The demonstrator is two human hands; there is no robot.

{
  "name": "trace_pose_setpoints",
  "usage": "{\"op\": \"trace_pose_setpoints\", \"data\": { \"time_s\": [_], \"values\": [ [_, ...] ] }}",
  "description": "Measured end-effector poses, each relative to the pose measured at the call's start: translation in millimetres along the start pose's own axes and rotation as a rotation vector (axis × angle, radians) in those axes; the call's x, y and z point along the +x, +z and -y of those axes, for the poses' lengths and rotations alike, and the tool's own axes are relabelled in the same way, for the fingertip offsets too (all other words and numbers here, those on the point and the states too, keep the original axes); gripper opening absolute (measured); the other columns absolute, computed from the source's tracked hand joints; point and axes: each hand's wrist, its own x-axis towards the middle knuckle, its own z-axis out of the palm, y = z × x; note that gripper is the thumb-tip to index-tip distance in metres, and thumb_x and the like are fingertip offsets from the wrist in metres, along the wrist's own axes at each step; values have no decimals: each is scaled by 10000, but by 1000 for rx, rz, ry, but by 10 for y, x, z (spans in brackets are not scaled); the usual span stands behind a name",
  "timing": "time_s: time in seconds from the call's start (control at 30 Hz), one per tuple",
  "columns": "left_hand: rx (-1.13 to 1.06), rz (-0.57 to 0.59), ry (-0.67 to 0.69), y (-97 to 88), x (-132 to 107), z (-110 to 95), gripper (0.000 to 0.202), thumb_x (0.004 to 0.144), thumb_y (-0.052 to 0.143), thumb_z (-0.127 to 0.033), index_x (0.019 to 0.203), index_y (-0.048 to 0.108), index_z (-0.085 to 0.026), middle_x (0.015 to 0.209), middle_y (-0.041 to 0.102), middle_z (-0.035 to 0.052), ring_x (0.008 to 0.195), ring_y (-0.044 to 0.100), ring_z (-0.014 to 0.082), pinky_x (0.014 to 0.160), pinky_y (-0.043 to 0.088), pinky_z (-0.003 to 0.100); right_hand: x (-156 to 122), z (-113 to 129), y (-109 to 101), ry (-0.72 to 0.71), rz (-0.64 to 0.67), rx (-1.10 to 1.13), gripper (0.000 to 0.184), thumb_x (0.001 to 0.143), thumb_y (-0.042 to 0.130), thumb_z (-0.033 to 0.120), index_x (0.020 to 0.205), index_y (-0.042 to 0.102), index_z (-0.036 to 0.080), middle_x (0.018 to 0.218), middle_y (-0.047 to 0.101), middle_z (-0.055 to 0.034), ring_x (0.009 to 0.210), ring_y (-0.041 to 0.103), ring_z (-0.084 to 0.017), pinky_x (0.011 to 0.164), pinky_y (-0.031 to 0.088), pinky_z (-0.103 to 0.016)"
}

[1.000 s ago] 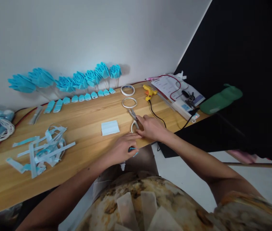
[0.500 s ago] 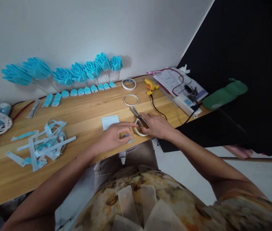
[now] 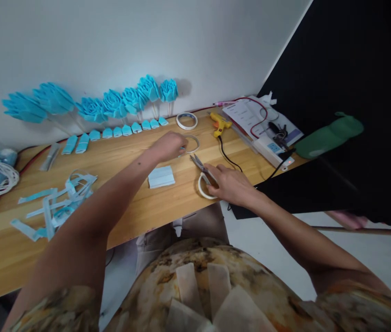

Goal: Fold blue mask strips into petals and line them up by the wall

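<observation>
My left hand [image 3: 169,146] is over the middle of the table, fingers closed on a small blue piece [image 3: 182,149] that mostly hides behind them. A thin white ring [image 3: 198,144] lies right by these fingertips, partly covered. My right hand [image 3: 230,183] rests near the front edge, its fingers on a pair of scissors [image 3: 199,163] whose blades point away to the left. A white loop [image 3: 201,186] shows under that hand; whether it belongs to the scissors I cannot tell. Between the hands and the front edge lies a flat light-blue pleated piece [image 3: 161,177].
Blue fabric flowers [image 3: 113,103] on sticks lean at the wall, with a row of folded blue pieces [image 3: 117,132] before them. Cut strips [image 3: 53,207] lie left. A tape roll [image 3: 186,121], yellow glue gun [image 3: 220,124], power strip [image 3: 271,150] and green pouch [image 3: 329,136] are right.
My left hand has moved away from the front edge toward the thin white ring, and the small blue piece has left the edge with it. My right hand stays at the scissors.
</observation>
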Motion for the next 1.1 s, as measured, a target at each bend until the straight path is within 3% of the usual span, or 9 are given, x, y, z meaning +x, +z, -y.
{"op": "trace_pose_setpoints", "data": {
  "time_s": [0.13, 0.27, 0.4, 0.5, 0.63, 0.77, 0.9, 1.0, 1.1],
  "values": [
    [-23, -49, -101, -61, 27, 194, 181, 753, 622, -116, 607, 556, -201, 672, 621, 52, 758, 610, 234, 788, 386, 356, 65, -98, -24, 83, -38, 27, 663, 926, 536, 373, 1559, 393, 240, 1241, 695, -148, 1038, 689, -320, 741, 458, -344],
    [-160, -177, -227, -129, 10, 347, 96, 768, 658, -143, 680, 646, -178, 707, 645, 38, 713, 565, 186, 713, 357, 318, 321, -120, -8, 121, -93, 19, 575, 949, 497, 351, 1508, 455, 222, 1207, 694, -162, 939, 700, -307, 695, 438, -336],
    [-588, -438, -420, -301, -168, 164, 157, 816, 709, -283, 737, 665, -154, 722, 650, 19, 678, 536, 139, 656, 370, 268, 472, -151, -33, 84, -118, -12, 425, 971, 480, 334, 1339, 603, 160, 1162, 699, -187, 963, 694, -316, 732, 452, -352],
    [-872, -526, -491, -383, -391, -81, 191, 804, 756, -314, 744, 657, -162, 713, 633, 1, 645, 521, 118, 644, 398, 256, 479, -174, -119, 36, -200, 29, 392, 1011, 443, 364, 1216, 682, 130, 1139, 709, -207, 1072, 668, -347, 833, 469, -389],
    [-1028, -536, -545, -344, -625, -284, 206, 805, 785, -325, 757, 654, -173, 699, 627, -6, 640, 538, 115, 651, 441, 254, 603, -43, -200, -174, -340, 442, 374, 1012, 476, 393, 1218, 695, 171, 1160, 730, -139, 1038, 669, -271, 884, 474, -371],
    [-1073, -556, -538, -289, -741, -338, 220, 779, 802, -318, 726, 646, -172, 676, 610, -11, 640, 530, 113, 659, 446, 257, 910, 282, -170, -425, -185, 983, 351, 945, 570, 498, 1061, 701, 194, 1013, 729, -45, 924, 646, -188, 805, 463, -311],
    [-1014, -642, -538, -272, -825, -322, 304, 726, 843, -393, 695, 634, -175, 674, 592, -13, 646, 509, 113, 643, 422, 257, 1153, 559, -151, -431, -163, 1133, 229, 877, 619, 404, 808, 614, 186, 730, 554, 26, 701, 506, -127, 668, 361, -284],
    [-1029, -739, -535, -248, -908, -256, 364, 722, 836, -491, 732, 649, -179, 690, 602, -5, 640, 512, 115, 630, 424, 258, 1244, 667, -179, -444, -169, 1189, 183, 842, 616, 328, 738, 545, 196, 686, 482, 48, 647, 421, -104, 643, 308, -281],
    [-1077, -750, -567, -215, -1012, -186, 408, 804, 746, -586, 853, 673, -188, 717, 616, 6, 637, 551, 128, 637, 454, 271, 1321, 724, -184, -447, -196, 1217, 193, 830, 621, 339, 731, 529, 201, 684, 474, 50, 648, 402, -104, 640, 292, -281]
  ]
}}
